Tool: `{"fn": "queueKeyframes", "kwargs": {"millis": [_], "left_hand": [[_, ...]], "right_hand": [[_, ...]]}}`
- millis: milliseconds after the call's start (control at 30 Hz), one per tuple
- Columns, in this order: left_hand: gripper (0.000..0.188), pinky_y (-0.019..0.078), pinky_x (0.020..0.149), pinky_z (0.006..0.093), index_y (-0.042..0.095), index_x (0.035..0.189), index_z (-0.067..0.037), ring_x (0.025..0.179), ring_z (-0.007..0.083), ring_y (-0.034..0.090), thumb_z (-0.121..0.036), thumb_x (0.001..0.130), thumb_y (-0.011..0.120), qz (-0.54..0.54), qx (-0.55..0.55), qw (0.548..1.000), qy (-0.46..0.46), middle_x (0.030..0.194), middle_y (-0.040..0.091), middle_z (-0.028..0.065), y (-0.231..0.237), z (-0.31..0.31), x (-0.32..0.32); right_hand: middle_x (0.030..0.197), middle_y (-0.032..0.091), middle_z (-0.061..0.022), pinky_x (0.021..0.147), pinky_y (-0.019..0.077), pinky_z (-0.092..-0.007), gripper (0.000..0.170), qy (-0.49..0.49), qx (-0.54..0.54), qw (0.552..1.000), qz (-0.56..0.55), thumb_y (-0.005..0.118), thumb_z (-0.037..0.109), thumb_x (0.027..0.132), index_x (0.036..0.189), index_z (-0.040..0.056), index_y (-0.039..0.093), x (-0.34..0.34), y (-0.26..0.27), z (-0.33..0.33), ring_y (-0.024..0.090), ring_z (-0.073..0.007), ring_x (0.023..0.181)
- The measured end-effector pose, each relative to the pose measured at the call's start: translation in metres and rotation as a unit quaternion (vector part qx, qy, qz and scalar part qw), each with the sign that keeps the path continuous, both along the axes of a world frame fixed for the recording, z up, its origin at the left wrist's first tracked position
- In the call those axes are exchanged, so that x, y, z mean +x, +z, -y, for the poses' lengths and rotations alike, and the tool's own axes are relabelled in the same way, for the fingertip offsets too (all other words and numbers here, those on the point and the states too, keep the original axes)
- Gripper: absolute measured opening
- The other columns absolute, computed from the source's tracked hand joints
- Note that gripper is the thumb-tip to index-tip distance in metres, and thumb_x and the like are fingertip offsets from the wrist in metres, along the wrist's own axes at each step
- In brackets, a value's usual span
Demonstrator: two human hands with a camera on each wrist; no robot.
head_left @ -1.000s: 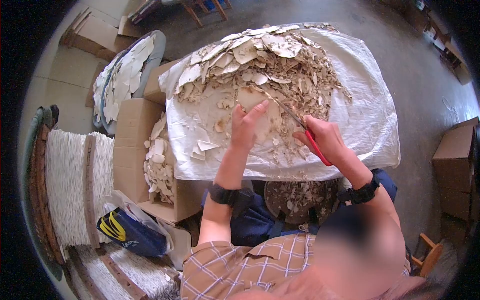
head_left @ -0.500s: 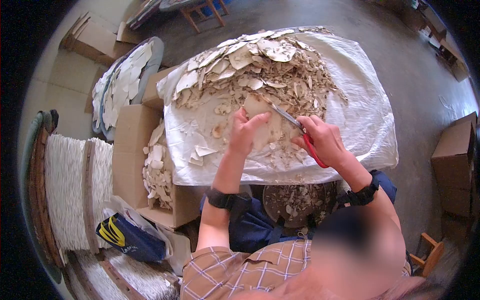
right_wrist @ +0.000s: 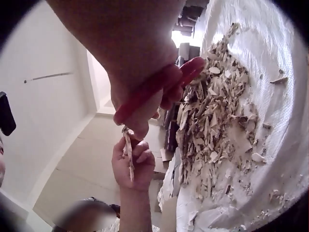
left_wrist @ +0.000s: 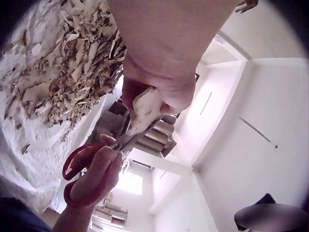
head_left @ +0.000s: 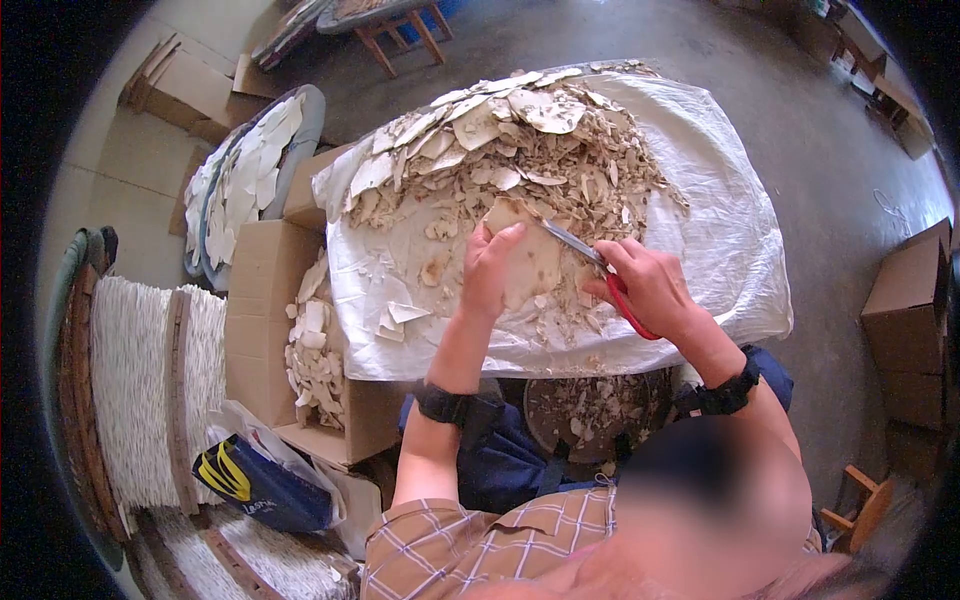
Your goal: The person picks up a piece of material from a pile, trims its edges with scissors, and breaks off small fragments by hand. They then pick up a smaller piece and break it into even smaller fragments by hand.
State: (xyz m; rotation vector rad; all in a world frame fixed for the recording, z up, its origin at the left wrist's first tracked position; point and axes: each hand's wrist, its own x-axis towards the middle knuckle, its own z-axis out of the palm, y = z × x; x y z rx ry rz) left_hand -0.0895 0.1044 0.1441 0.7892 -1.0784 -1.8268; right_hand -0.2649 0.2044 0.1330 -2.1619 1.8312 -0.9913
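Observation:
The left hand (head_left: 487, 270) pinches a flat cream-coloured piece (head_left: 508, 213) between thumb and fingers, above the white sheet. Red-handled scissors (head_left: 632, 310) are gripped by the right hand (head_left: 650, 285), and their blades lie along the piece's right edge. In the left wrist view the piece (left_wrist: 146, 110) hangs from the left hand (left_wrist: 161, 82), with the scissors (left_wrist: 77, 169) at its lower end. The right wrist view shows the piece (right_wrist: 128, 153) nearly edge-on in the left hand (right_wrist: 135, 169), below the right hand (right_wrist: 145, 92).
Behind the hands, a heap of flat pieces and scraps (head_left: 560, 150) covers the back of the white sheet (head_left: 715, 250). At the left, a cardboard box (head_left: 262, 310) holds more pieces. A round container with scraps (head_left: 590, 410) sits below the front edge.
The piece and both hands have moved slightly lower in the head view. The scissors' blades lie at a flatter angle, and their handles remain in the right hand.

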Motion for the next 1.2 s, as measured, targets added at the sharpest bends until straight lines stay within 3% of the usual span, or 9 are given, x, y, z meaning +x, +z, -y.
{"fn": "queueKeyframes", "kwargs": {"millis": [467, 833, 933, 1033, 1100, 1200], "left_hand": [[0.025, 0.0484, 0.064, 0.0260, 0.051, 0.100, -0.003, 0.072, 0.0136, 0.057, -0.011, 0.076, 0.052, -0.008, 0.006, 1.000, -0.021, 0.086, 0.057, 0.0045, -0.005, -0.004, 0.003], [0.022, 0.0471, 0.066, 0.0253, 0.050, 0.098, -0.002, 0.075, 0.0110, 0.056, -0.010, 0.077, 0.053, -0.011, -0.002, 0.999, -0.036, 0.088, 0.057, 0.0045, -0.004, -0.006, 0.002], [0.021, 0.0473, 0.065, 0.0258, 0.050, 0.096, -0.002, 0.075, 0.0114, 0.056, -0.010, 0.077, 0.054, -0.015, 0.014, 0.996, -0.086, 0.088, 0.057, 0.0052, -0.002, -0.005, 0.002], [0.022, 0.0466, 0.067, 0.0249, 0.050, 0.098, -0.001, 0.076, 0.0104, 0.055, -0.010, 0.078, 0.052, 0.025, 0.001, 0.991, -0.130, 0.088, 0.056, 0.0043, -0.002, -0.008, 0.000], [0.022, 0.0453, 0.069, 0.0233, 0.049, 0.101, 0.000, 0.077, 0.0089, 0.054, -0.009, 0.080, 0.051, 0.042, -0.079, 0.985, -0.147, 0.088, 0.056, 0.0029, -0.005, -0.011, -0.005], [0.023, 0.0441, 0.070, 0.0219, 0.049, 0.103, 0.000, 0.078, 0.0077, 0.052, -0.008, 0.081, 0.050, 0.062, -0.108, 0.978, -0.166, 0.088, 0.055, 0.0016, -0.008, -0.009, -0.004]], "right_hand": [[0.070, 0.055, -0.0099, 0.050, 0.0432, -0.0377, 0.029, 0.009, 0.024, 1.000, 0.015, 0.061, 0.031, 0.075, 0.089, 0.0085, 0.049, 0.002, -0.012, -0.007, 0.057, -0.0289, 0.062], [0.077, 0.055, -0.0119, 0.057, 0.0447, -0.0377, 0.035, 0.026, 0.050, 0.997, 0.054, 0.063, 0.030, 0.074, 0.097, 0.0075, 0.049, -0.001, -0.008, -0.009, 0.056, -0.0309, 0.069], [0.076, 0.054, -0.0119, 0.057, 0.0443, -0.0375, 0.036, 0.064, 0.054, 0.993, 0.085, 0.063, 0.030, 0.074, 0.098, 0.0073, 0.049, -0.005, -0.004, -0.011, 0.056, -0.0309, 0.068], [0.076, 0.054, -0.0117, 0.057, 0.0439, -0.0372, 0.036, 0.063, 0.058, 0.993, 0.084, 0.063, 0.029, 0.074, 0.098, 0.0071, 0.048, -0.005, -0.003, -0.013, 0.055, -0.0305, 0.068], [0.077, 0.054, -0.0118, 0.056, 0.0436, -0.0370, 0.035, 0.055, 0.056, 0.994, 0.078, 0.063, 0.029, 0.074, 0.097, 0.0071, 0.049, -0.005, -0.004, -0.013, 0.055, -0.0303, 0.069], [0.077, 0.054, -0.0123, 0.056, 0.0432, -0.0370, 0.032, 0.041, 0.060, 0.995, 0.075, 0.061, 0.030, 0.075, 0.095, 0.0071, 0.049, -0.004, -0.008, -0.014, 0.056, -0.0304, 0.069]]}}
